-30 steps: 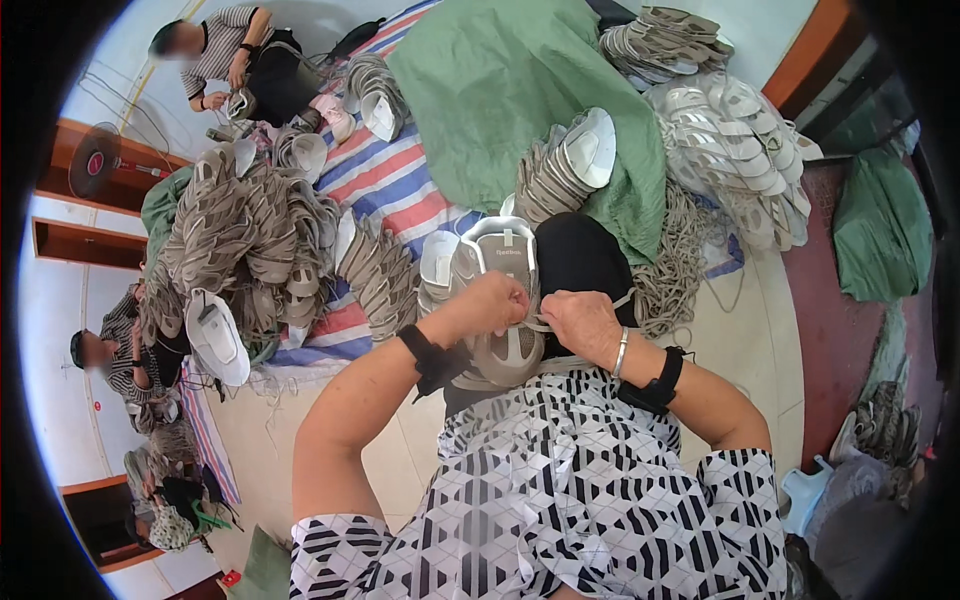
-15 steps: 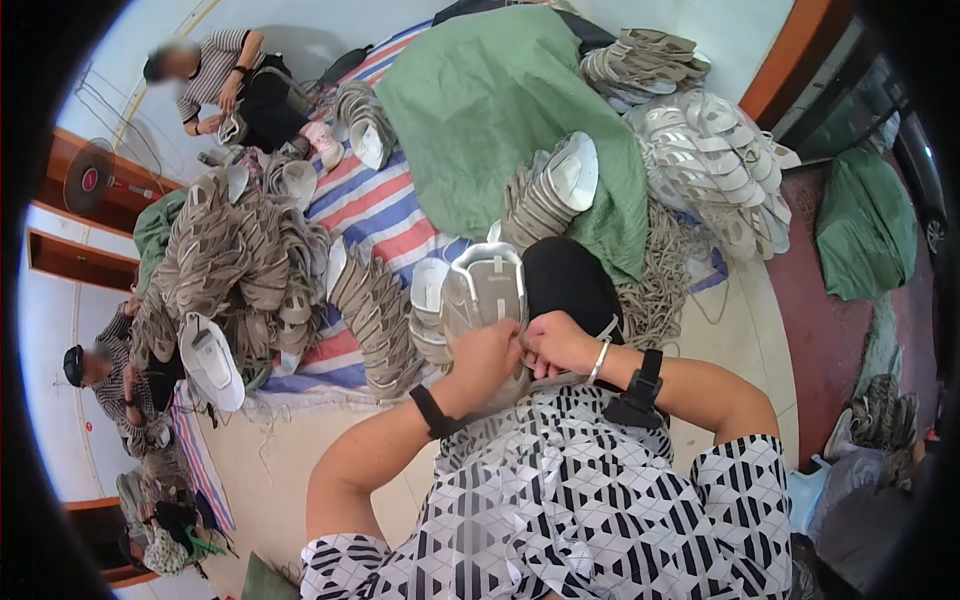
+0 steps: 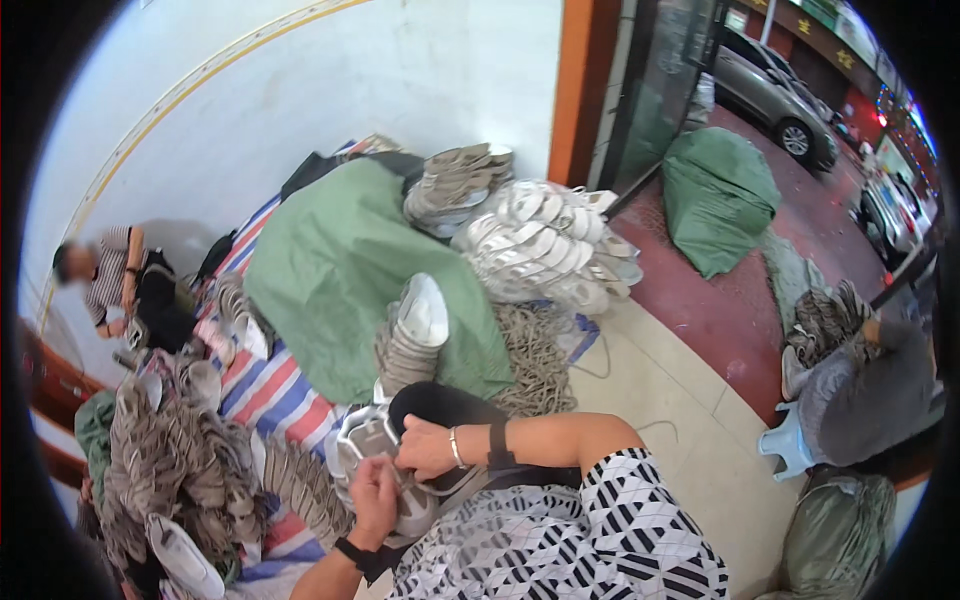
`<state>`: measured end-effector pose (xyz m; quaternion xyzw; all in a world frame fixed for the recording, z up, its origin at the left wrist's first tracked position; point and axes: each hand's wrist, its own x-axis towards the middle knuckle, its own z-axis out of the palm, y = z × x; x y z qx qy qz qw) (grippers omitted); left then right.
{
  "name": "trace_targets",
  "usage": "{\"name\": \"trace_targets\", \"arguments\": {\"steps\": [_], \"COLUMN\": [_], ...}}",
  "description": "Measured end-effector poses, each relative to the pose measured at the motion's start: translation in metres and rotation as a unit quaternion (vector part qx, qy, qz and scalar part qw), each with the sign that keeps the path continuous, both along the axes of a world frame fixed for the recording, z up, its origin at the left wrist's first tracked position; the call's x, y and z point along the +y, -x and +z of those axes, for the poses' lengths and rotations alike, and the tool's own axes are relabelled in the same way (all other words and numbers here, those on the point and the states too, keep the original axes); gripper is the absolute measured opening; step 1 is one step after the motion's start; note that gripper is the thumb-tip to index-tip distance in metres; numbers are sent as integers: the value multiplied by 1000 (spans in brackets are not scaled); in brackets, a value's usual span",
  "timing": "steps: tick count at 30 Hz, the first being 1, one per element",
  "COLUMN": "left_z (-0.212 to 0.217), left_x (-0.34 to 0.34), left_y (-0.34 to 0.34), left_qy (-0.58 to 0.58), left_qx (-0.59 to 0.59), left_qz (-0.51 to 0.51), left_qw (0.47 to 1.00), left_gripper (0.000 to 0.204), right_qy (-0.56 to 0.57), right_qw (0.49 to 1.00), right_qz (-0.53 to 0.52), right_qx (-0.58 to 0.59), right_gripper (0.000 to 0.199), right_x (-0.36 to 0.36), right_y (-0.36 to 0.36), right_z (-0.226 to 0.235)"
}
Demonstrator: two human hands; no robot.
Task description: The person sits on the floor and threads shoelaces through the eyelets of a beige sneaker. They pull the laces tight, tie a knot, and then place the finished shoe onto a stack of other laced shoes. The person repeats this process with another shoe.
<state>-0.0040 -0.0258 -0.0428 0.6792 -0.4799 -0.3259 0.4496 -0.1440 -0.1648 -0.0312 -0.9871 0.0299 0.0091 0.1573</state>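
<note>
A beige and white shoe upper [image 3: 371, 434] rests at my lap, against my dark-clad knee [image 3: 450, 402]. Over its lacing area my left hand [image 3: 373, 496] is closed in a pinch; what lies between the fingertips is hidden. Close beside it, my right hand [image 3: 424, 449] is also closed, its fingers curled down on the upper. A thin pale shoelace [image 3: 455, 487] trails out below that hand, seemingly held in it. Just beyond my knee leans a nested stack of similar uppers [image 3: 410, 335].
Striped sheeting [image 3: 262, 385] bears a heap of uppers [image 3: 170, 465] and a green cloth [image 3: 335, 255]. Bundled laces [image 3: 535, 355] and white uppers [image 3: 545, 235] lie beyond my knee. One person [image 3: 130, 285] sits far left; another [image 3: 870, 390] is right, by a blue stool [image 3: 790, 445].
The view has swung right, bringing the doorway and parked cars into sight. Both hands stay closed at the same upper, the left now lower in the picture than the right.
</note>
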Motion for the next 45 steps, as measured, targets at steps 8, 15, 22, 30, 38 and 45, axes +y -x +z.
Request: {"name": "trace_targets", "arguments": {"steps": [8, 15, 22, 30, 38, 45], "left_z": [-6, 1, -56, -57, -68, 16], "left_x": [-106, -115, -100, -97, -92, -57], "left_y": [-101, -102, -117, -107, -119, -55], "left_qy": [-181, -209, -21, -1, 25, -128], "left_qx": [-55, -14, 28, 18, -33, -286], "left_qz": [16, -120, 3, 32, 32, 46], "left_qw": [982, 970, 999, 999, 999, 948], "left_gripper": [33, 36, 31, 34, 33, 35], "right_qy": [43, 88, 109, 57, 52, 57], "right_qw": [990, 989, 988, 989, 981, 982], "right_qz": [22, 16, 45, 61, 59, 44], "right_qx": [-130, -118, -103, -124, -177, -175], "right_gripper": [17, 7, 6, 5, 7, 8], "right_x": [9, 10, 6, 1, 10, 2], "right_y": [7, 1, 2, 4, 1, 8], "right_z": [-12, -24, -18, -8, -13, -15]}}
